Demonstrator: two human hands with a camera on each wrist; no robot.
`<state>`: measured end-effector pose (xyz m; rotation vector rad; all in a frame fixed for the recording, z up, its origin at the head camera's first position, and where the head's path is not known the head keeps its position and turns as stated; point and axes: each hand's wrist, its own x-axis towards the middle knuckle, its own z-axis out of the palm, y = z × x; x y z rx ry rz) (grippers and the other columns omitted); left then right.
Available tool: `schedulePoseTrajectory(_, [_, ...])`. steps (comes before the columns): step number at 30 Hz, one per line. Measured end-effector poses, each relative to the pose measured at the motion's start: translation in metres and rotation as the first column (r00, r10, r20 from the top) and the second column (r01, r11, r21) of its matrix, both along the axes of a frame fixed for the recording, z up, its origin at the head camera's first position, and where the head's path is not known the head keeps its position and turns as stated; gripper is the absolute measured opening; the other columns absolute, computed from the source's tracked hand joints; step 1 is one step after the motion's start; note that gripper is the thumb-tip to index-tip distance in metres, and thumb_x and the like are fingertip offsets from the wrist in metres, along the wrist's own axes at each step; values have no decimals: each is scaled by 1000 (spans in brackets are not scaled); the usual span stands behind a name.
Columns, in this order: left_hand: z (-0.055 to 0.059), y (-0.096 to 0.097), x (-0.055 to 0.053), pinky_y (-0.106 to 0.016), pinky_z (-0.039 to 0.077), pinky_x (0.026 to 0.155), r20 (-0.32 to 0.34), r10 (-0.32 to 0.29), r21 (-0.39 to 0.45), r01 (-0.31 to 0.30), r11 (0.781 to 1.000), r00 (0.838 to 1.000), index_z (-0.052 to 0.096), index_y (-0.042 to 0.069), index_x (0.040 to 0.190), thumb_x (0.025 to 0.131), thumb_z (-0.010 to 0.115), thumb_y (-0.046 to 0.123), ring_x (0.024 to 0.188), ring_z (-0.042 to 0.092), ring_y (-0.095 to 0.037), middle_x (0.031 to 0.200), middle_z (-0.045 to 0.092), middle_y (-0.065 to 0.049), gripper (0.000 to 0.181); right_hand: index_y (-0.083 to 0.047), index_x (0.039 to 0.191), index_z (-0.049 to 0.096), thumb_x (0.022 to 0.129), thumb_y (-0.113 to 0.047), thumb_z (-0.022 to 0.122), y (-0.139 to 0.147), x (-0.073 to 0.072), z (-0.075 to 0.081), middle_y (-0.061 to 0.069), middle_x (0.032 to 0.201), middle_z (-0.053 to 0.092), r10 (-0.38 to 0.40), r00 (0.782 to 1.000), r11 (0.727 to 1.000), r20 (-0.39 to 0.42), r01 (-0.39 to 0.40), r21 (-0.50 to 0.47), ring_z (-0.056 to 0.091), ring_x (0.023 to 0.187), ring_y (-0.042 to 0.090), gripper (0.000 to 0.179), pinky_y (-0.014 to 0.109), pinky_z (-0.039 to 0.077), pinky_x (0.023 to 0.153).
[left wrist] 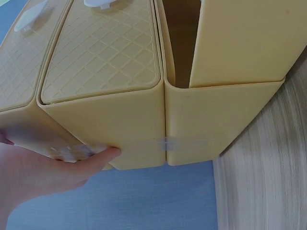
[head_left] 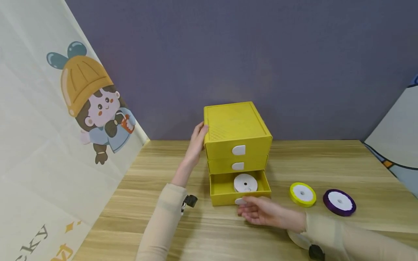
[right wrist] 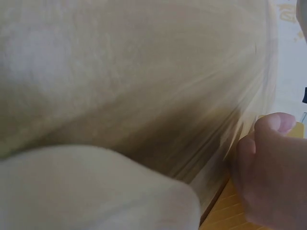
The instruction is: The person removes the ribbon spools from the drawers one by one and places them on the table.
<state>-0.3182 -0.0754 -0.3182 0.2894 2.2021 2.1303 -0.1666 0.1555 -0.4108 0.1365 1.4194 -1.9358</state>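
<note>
A yellow three-tier drawer box [head_left: 237, 121] stands on the wooden table against the wall. Its bottom drawer [head_left: 225, 200] is pulled out, and a white spool [head_left: 245, 181] lies inside. At that drawer's front, my right hand [head_left: 261, 212] pinches the white handle [head_left: 240, 201] with curled fingers. In the right wrist view the right hand [right wrist: 276, 167] partly hides the yellow box. My left hand [head_left: 196, 143] rests against the box's left side, high up. The left wrist view shows the left hand [left wrist: 57, 167] with its thumb extended along the side wall, over clear tape [left wrist: 192, 142].
Right of the box lie a yellow ribbon spool [head_left: 298, 201] and a purple ribbon spool [head_left: 333, 209]. A pale round object [head_left: 298, 240] is partly hidden under the right forearm. A white sheet with a cartoon figure [head_left: 98, 108] hangs at the left.
</note>
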Motion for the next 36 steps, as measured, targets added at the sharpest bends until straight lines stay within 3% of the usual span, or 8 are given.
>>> schedulePoseTrajectory(29, [2,0,2,-47,44,105,-7,3,11,-3,1000,1000,23,16,157,104,40,46,134,48,-30,157,35,-9,63,-2,124,64,101,-28,54,2,36,-4,4,98,72,22,1000,999,-17,-23,-22,66,84,5,36,18,55,79])
schedulePoseTrajectory(36, [3,0,3,-51,41,109,-1,3,6,-3,1000,1000,23,17,158,104,40,47,138,44,-29,159,32,-7,63,-2,122,65,101,-29,55,4,43,-3,3,97,73,30,1000,999,4,-30,-39,66,82,4,35,17,55,77])
